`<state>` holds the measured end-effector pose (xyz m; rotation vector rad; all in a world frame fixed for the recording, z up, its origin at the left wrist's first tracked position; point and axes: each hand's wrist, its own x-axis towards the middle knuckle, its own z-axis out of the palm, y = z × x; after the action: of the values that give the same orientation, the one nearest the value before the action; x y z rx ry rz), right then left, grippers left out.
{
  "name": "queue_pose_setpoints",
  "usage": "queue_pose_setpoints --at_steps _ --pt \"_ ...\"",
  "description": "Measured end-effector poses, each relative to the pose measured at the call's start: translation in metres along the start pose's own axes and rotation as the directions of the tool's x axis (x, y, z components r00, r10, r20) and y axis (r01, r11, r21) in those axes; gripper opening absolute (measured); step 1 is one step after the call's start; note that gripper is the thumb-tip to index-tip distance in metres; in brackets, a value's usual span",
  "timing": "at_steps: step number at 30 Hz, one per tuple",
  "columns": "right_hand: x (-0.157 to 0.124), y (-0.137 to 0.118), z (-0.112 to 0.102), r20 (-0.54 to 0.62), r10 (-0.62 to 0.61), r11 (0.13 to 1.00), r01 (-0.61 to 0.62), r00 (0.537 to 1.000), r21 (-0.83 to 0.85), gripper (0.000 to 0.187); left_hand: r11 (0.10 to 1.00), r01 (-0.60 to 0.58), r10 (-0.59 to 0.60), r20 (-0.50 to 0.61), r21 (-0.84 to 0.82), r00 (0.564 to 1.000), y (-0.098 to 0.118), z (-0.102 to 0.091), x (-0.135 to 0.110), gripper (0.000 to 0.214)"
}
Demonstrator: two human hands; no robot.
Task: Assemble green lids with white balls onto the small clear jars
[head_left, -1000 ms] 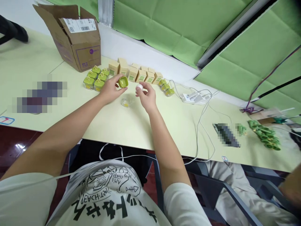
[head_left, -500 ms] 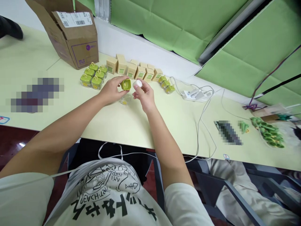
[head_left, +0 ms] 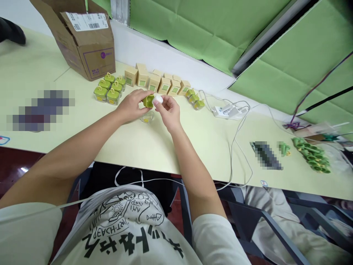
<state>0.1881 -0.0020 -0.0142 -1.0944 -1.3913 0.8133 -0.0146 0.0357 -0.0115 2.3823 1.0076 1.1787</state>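
Now the left hand (head_left: 131,106) grips the green lid (head_left: 148,101), and the right hand (head_left: 171,112) pinches a white piece (head_left: 158,99) right at its opening, perhaps touching, hard to tell, near a clear container (head_left: 148,117) on the table (head_left: 154,147).

An open cardboard carton (head_left: 96,60) bearing a white shipping label (head_left: 86,22) stands on a pale table (head_left: 204,147) below green window blinds (head_left: 179,22). At right, white cables (head_left: 234,140) loop beside a power strip (head_left: 219,112), short of a dark flat object (head_left: 266,156) (its surface pixelated) and clustered green pieces (head_left: 313,156). Light trousers (head_left: 292,228) mark a seated neighbor.
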Motion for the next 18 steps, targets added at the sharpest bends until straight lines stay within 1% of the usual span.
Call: queue_pose_setpoints --at_steps 7,13,18 --pt "0.0001 -0.0051 0.0002 0.014 0.049 0.998 -0.05 0.999 0.03 0.078 0.999 -0.009 0.009 0.017 0.039 1.0 0.0055 -0.0018 -0.0028 0.057" --pt "0.0015 0.0011 -0.0013 0.074 0.045 0.998 -0.047 0.996 0.033 0.076 0.999 0.001 -0.002 0.019 0.036 1.0 0.0034 0.0003 -0.0026 0.057" --pt "0.0007 0.0031 -0.0007 0.084 0.043 0.997 -0.048 0.995 0.055 0.076 0.999 -0.01 0.009 0.048 0.034 0.999 0.0046 -0.001 -0.0029 0.058"
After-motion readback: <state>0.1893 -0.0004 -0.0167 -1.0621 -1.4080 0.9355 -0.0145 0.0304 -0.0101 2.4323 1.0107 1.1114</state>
